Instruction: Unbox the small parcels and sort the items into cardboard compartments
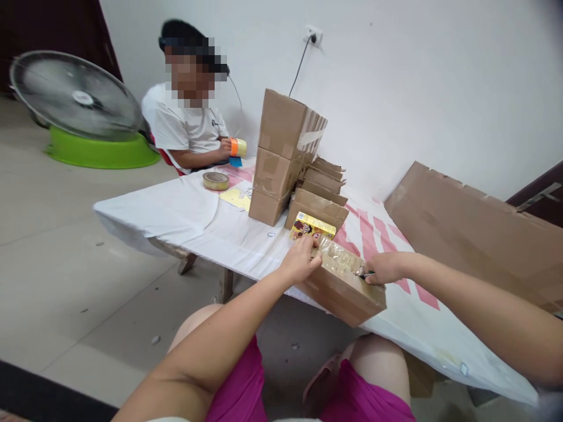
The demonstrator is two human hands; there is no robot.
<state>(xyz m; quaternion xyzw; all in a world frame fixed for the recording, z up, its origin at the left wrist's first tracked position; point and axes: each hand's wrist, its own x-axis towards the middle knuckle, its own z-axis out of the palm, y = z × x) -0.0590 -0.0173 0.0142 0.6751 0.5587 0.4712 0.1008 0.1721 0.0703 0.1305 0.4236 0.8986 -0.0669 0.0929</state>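
Note:
A taped cardboard box (347, 290) lies at the table's near edge, with clear tape wrinkled along its top. My left hand (303, 258) is closed on the left end of this box, fingers curled at its top edge. At the other end, my right hand (382, 268) grips a small tool (364, 274) with a dark handle and a metal end. The metal end meets the taped top; whether it is a knife or scissors I cannot tell. Just behind the left hand stands a yellow printed carton (312, 225).
Stacked cardboard boxes (275, 167) and a row of opened boxes (319, 199) stand on the white-covered table (176, 214). A tape roll (215, 180) lies farther left. Across the table a seated person (185, 123) holds a tape dispenser (237, 147). A large cardboard sheet (475, 234) leans at right; a fan (79, 97) stands left.

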